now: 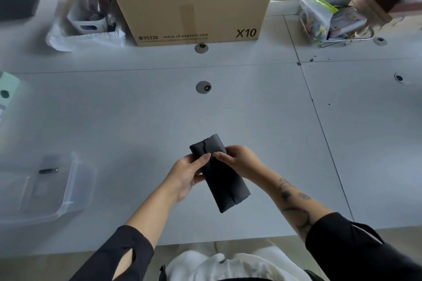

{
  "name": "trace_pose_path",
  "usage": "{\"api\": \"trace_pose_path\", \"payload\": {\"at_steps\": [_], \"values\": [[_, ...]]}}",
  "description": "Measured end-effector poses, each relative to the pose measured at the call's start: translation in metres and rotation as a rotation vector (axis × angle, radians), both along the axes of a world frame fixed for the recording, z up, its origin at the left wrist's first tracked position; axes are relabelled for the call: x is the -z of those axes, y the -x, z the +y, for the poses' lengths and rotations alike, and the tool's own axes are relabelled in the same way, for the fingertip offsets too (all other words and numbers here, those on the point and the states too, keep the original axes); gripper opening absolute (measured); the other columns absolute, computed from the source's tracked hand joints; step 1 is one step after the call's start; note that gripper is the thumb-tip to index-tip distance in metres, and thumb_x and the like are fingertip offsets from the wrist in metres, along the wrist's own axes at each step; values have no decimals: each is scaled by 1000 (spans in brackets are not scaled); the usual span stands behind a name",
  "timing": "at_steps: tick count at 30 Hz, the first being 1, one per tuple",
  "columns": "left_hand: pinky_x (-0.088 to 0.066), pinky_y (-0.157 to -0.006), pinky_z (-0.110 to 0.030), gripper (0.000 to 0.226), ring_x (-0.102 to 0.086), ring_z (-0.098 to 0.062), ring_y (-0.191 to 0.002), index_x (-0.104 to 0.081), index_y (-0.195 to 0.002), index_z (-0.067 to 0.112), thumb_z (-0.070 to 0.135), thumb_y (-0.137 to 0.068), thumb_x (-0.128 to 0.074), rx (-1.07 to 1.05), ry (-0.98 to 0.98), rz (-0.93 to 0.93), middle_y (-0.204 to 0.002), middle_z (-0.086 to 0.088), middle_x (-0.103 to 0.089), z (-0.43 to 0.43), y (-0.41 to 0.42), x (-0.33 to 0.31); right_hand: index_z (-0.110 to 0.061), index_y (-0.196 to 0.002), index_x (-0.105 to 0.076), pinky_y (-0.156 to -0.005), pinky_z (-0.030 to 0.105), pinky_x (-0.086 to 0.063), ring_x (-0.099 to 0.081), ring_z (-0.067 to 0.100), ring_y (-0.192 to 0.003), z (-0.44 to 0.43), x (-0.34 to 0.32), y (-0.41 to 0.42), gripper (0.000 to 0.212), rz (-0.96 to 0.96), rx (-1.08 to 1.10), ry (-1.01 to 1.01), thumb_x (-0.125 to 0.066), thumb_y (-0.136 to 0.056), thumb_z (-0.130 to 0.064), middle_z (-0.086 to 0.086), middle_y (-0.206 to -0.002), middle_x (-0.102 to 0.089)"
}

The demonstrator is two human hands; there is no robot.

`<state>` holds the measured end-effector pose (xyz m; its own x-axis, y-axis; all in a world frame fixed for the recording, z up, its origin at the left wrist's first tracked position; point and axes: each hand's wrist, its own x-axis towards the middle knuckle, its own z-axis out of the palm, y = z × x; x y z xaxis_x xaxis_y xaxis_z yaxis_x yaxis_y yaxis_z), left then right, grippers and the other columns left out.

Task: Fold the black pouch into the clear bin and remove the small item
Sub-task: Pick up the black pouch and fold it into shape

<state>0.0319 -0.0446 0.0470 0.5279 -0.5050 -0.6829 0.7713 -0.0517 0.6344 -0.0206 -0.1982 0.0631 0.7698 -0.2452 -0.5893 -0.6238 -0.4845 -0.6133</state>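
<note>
So far the black pouch [219,175] looks folded into a narrow strip, held above the counter [251,109] by both hands: left hand [187,173] fingers and right hand [239,161] fingers pinch its sides. Its long axis runs from far-left to near-right. The clear bin [68,187], well apart to the left, has not received it, and the small item [48,170] lies inside.

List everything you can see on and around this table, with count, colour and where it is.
black pouch: one, black, held above the table's near edge
clear bin: one, transparent, near left
small item: one, dark, inside the bin
cardboard box: one, brown, far centre
zip bag: one, clear with green strip, far right
table: one, grey
left hand: on the pouch
right hand: on the pouch
</note>
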Motion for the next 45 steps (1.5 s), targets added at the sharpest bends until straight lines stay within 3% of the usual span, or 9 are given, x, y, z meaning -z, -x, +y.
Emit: {"api": "trace_pose_path", "payload": {"at_steps": [7,11,18,24,29,34,40,43,45], "values": [[-55,-67,-21,19,-68,-15,-87,-66,-102,13,25,-87,-61,-18,-26,15,-95,-2,-73,-6,2,-3,-9,-71,-50,-49,26,-22,-32,15,-52,0,-2,2,39,-31,87,-134,-55,-88,-43,2,-60,-37],[-54,-70,-21,19,-68,-14,-90,-66,-102,12,25,-89,-59,-9,-2,47,-95,-1,-73,-5,2,-6,7,-96,-62,-64,31,-42,-52,19,-72,-6,3,7,50,5,231,-399,-55,-89,-42,8,-80,-56],[-55,-71,-20,21,-70,-11,-87,-66,-103,12,26,-89,-58,20,27,83,-92,1,-76,-2,3,-6,-12,-101,-63,-64,17,-57,-66,9,-76,-18,3,14,26,95,292,-669,-47,-97,-32,0,-88,-68],[-56,-68,-18,23,-70,-11,-86,-64,-107,11,24,-90,-56,43,32,76,-96,-1,-74,-2,4,-6,-6,-130,-54,-74,24,-56,-64,10,-83,-18,-1,15,36,53,236,-638,-44,-99,-23,5,-105,-65],[-56,-67,-19,24,-72,-11,-85,-64,-109,10,23,-91,-56,50,35,83,-98,-4,-74,0,7,-6,-38,-145,-29,-75,25,-57,-63,8,-82,-20,-1,16,59,-34,274,-655,-49,-96,-12,-1,-104,-65],[-56,-67,-20,17,-71,-11,-82,-65,-104,11,18,-90,-57,38,28,80,-92,-2,-75,0,11,-5,-39,-143,-37,-85,36,-51,-58,12,-85,-19,3,16,59,-105,254,-574,-52,-94,-9,-4,-101,-67],[-55,-60,-19,12,-72,-9,-69,-65,-96,11,11,-91,-54,29,19,58,-78,1,-75,-2,11,-6,-23,-139,-49,-101,20,-44,-54,0,-106,-13,5,19,52,-239,265,-474,-55,-91,-4,1,-122,-65],[-56,-66,-21,13,-70,-12,-76,-65,-100,11,13,-90,-56,20,5,44,-85,-2,-74,0,11,-6,-22,-134,-55,-98,9,-41,-53,-8,-109,-9,6,19,47,-286,210,-355,-60,-89,-8,-4,-129,-64],[-56,-66,-21,14,-71,-12,-77,-65,-101,11,14,-90,-57,14,10,49,-87,-2,-74,1,11,-6,-24,-133,-57,-104,18,-43,-56,-1,-114,-8,8,20,45,-276,205,-336,-60,-90,-11,-5,-129,-64]]}}
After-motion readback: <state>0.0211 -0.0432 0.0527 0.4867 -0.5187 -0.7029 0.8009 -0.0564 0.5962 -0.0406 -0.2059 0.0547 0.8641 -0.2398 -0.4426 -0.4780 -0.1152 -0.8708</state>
